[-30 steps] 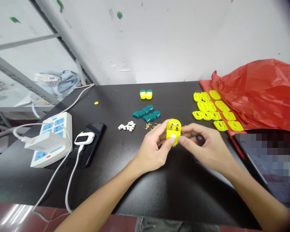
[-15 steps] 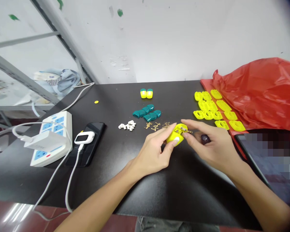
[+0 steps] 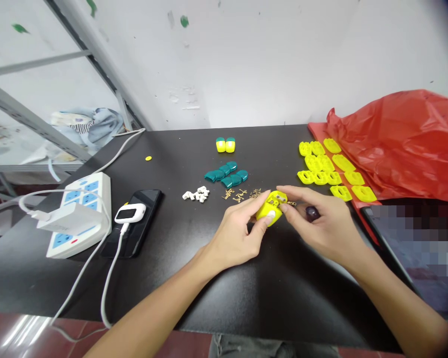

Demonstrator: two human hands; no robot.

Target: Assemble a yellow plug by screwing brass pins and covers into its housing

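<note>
My left hand (image 3: 242, 231) grips a small yellow plastic case (image 3: 266, 217) between thumb and fingers, its top open toward my right hand. A white button shows on its front, and small metal parts (image 3: 280, 197) lie inside the opening. My right hand (image 3: 323, 221) has thumb and index finger at the case's right edge, beside a small brass-coloured piece (image 3: 291, 203). Tucked in that palm is a tool with a dark rounded handle (image 3: 312, 214); its other end is hidden. Just behind the case lie brass screws (image 3: 240, 195) in small piles.
Green covers (image 3: 224, 174), white pieces (image 3: 197, 194) and two yellow-green cases (image 3: 225, 145) lie beyond my hands. Yellow shells (image 3: 320, 163) sit right, by a red bag (image 3: 399, 144). A tablet (image 3: 414, 258) lies near my right forearm; a power strip (image 3: 84, 214) and phone (image 3: 147, 226) are left.
The case's opening has turned slightly, so more of the metal parts inside shows. My right thumb and fingers have shifted a little left along its edge.
</note>
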